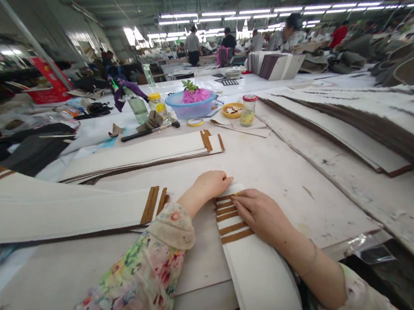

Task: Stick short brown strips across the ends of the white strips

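Observation:
A long white strip of sheet material with several brown bands across its far end runs from the table's near edge toward me, its near part curving down. My left hand is closed, its fingertips at the far end of that strip. My right hand lies along the strip's right side, thumb and fingers pinched at the topmost brown band. A tiny yellow bit shows by those fingertips; what it is I cannot make out. To the left lies a stack of similar banded white strips.
Another banded stack lies farther back. Beyond it stand a blue basin, a red-lidded jar, a yellow dish, a tape roll and a black-handled brush. Large layered sheets fill the right. People work in the background.

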A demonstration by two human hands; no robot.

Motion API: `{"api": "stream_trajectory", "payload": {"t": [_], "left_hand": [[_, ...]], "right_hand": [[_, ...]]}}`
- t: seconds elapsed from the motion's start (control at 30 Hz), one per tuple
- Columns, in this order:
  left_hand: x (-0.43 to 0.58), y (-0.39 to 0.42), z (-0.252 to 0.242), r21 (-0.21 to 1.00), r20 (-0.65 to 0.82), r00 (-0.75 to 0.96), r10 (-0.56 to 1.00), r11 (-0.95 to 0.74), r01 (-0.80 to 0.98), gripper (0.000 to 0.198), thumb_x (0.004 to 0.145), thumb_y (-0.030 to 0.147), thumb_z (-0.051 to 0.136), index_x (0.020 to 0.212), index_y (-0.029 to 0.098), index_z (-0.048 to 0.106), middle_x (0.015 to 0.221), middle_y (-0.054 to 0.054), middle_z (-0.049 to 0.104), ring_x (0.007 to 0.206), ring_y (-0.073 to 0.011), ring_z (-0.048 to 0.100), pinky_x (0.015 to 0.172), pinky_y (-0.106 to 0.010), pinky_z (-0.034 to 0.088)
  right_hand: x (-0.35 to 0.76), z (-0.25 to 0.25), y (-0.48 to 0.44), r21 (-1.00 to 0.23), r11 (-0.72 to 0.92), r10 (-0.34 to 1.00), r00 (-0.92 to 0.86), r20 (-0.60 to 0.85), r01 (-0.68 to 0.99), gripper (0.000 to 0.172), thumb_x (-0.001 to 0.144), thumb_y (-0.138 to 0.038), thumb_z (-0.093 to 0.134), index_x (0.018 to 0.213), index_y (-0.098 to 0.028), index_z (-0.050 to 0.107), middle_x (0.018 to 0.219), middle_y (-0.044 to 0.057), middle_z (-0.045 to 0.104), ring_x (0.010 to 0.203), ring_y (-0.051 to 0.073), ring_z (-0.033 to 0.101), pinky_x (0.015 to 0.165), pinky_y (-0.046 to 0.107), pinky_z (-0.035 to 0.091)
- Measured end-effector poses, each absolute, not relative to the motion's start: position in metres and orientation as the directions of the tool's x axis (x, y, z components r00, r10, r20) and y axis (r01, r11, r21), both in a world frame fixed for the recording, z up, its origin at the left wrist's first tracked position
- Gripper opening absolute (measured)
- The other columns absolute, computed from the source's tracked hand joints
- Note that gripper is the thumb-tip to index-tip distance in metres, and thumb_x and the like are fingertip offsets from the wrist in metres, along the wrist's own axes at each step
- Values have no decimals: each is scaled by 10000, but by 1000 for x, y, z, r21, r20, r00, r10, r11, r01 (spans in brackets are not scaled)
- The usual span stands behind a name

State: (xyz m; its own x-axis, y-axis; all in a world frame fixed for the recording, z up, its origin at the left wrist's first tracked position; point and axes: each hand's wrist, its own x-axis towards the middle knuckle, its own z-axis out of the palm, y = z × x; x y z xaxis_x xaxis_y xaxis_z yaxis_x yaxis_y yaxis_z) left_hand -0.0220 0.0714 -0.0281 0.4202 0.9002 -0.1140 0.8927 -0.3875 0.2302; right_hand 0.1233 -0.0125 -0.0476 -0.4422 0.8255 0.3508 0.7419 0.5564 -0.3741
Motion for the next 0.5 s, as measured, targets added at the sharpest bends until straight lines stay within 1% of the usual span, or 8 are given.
{"api": "stream_trajectory", "payload": {"t": [0.1,0.3,0.5], "left_hand": [[-23,70,-27,232,-120,439,891,-404,885,381,820,427,369,752,154,625,819,-87,654,757,-206,593,667,-279,418],[-23,70,-26,255,-142,419,897,-376,891,370,812,439,380,834,148,607,803,-76,654,689,-193,580,592,-265,401],[-23,70,-26,311,-166,492,855,-428,848,334,783,416,448,703,141,620,717,-58,644,626,-163,549,550,-240,375]], "right_hand": [[123,-46,-13,-376,543,835,-432,342,751,240,860,-172,408,909,-153,643,893,67,632,843,176,556,816,304,437],[123,-45,-14,-364,547,831,-437,345,754,236,856,-161,410,893,-158,644,885,64,635,840,169,559,821,292,432],[123,-46,-14,-351,548,828,-432,356,760,236,858,-172,406,879,-165,641,870,62,639,827,172,565,807,299,435]]}}
